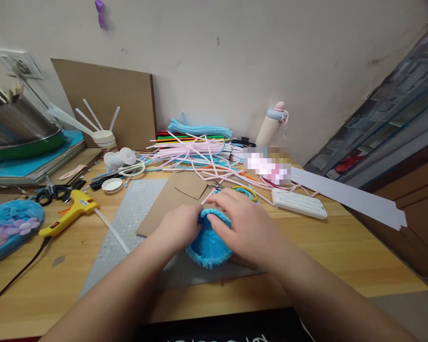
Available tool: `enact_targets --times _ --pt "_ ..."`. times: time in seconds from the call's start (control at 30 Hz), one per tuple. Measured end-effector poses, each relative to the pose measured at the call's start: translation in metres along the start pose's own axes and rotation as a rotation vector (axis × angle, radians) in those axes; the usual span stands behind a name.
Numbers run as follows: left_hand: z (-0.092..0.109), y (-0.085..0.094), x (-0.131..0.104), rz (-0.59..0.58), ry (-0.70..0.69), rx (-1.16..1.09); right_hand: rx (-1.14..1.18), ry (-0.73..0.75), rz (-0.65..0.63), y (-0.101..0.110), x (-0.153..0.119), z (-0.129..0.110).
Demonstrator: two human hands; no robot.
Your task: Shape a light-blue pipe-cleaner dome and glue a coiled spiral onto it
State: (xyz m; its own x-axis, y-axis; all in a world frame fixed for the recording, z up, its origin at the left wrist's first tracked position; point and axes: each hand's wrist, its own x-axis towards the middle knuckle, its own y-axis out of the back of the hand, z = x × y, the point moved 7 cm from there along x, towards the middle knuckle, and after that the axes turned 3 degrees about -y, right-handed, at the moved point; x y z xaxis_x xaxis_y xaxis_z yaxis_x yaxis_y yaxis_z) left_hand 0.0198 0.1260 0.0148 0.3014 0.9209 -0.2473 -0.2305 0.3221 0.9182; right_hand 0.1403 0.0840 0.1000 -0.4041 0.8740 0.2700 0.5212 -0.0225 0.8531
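Note:
A round blue basket (pixel 209 244) with a fuzzy rim is tilted so that its hollow inside faces the camera. My left hand (pixel 183 223) is closed on the rim at its upper left. On the upper right side, my right hand (pixel 240 223) curls over the rim, with the thumb inside and the fingers along the outer edge. A thin pale strip shows between the two hands near the fingertips. Beneath the basket are a brown cardboard sheet (pixel 160 209) and a grey cutting mat (pixel 107 261).
A yellow glue gun (pixel 69 213) with a cord lies left, near black scissors (pixel 55 192) and a blue flowered piece (pixel 12 225). Pipe cleaners (pixel 196 149) are heaped at the back. A bottle (pixel 270 124) leans on the wall; a white power strip (pixel 299 203) lies right.

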Motion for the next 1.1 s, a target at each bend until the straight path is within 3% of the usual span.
enact_targets --times 0.07,0.13,0.23,0.37,0.63,0.87,1.1 --pt "-0.001 0.008 0.000 0.086 -0.022 -0.056 -0.026 -0.155 -0.125 -0.028 0.021 0.024" --pt "0.001 0.014 -0.002 0.166 -0.056 -0.132 0.004 -0.225 -0.235 -0.050 0.024 0.043" --pt "0.004 0.011 -0.008 0.139 -0.059 -0.140 0.010 -0.281 -0.344 -0.067 0.017 0.058" --pt "-0.001 -0.003 -0.010 0.007 0.034 -0.055 -0.026 -0.318 -0.390 -0.071 0.013 0.061" --pt "-0.006 -0.018 -0.003 0.011 0.064 -0.070 -0.068 -0.333 -0.420 -0.080 0.013 0.065" --pt "-0.004 -0.019 -0.001 -0.010 0.052 -0.051 -0.225 -0.325 -0.454 -0.084 0.016 0.062" --pt "-0.004 -0.021 0.002 -0.014 0.025 -0.059 -0.229 -0.297 -0.467 -0.086 0.018 0.063"
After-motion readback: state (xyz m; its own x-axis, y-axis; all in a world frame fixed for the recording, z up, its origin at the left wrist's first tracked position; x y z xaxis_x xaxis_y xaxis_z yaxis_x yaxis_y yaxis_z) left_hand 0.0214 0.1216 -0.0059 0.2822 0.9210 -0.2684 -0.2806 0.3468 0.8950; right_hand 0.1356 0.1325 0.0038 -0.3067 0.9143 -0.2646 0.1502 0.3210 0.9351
